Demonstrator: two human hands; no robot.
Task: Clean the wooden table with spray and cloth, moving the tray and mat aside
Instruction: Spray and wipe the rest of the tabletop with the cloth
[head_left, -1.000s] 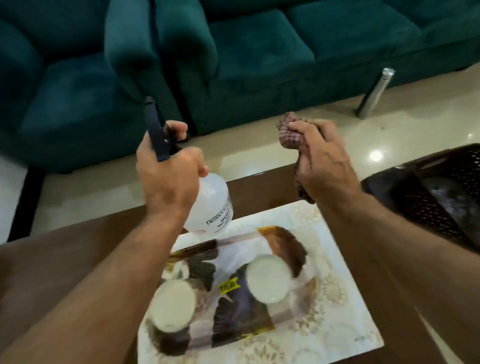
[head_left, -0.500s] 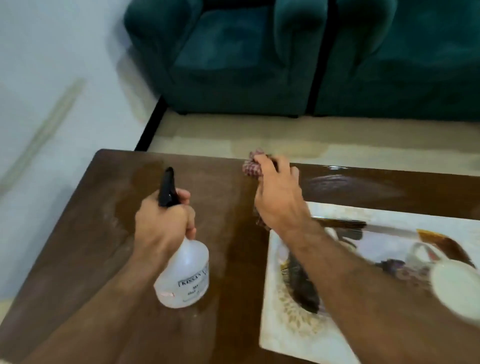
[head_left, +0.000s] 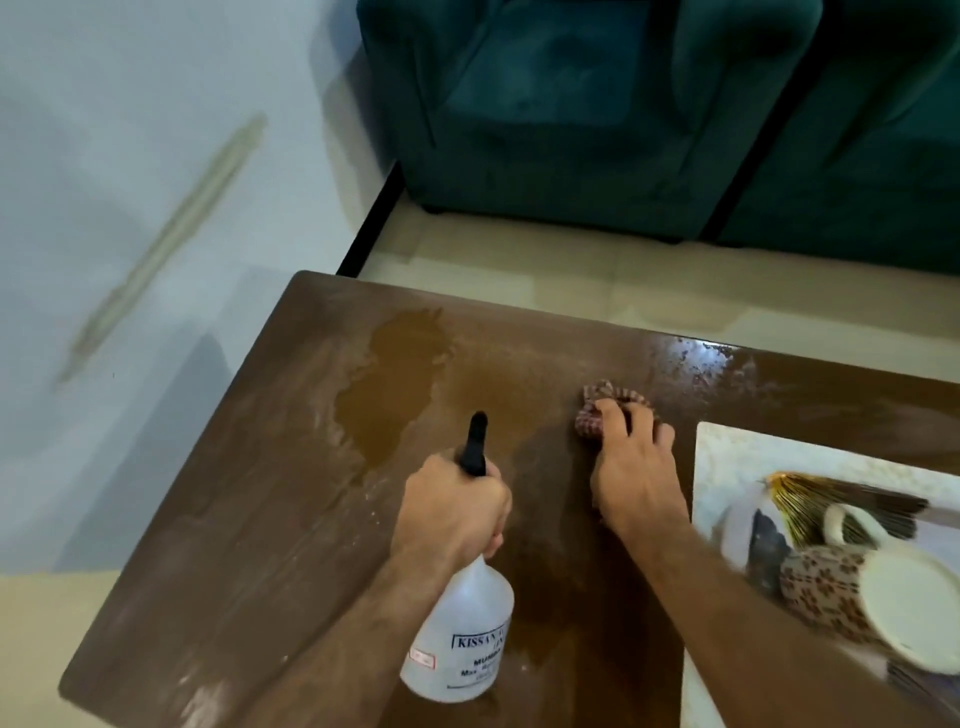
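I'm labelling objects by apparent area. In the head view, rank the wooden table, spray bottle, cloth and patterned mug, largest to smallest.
1. wooden table
2. and 3. spray bottle and patterned mug: look alike, unranked; the mug sits nearer the distorted edge.
4. cloth, mostly hidden under the right hand.

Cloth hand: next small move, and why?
Probably sweep the checked cloth under the right hand leftward into the wet patch: it presses on the wooden table, the liquid lies unwiped left of it, and the left hand grips the spray bottle.

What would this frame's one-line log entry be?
left hand: grips spray bottle | right hand: presses cloth on table | mat: not moved
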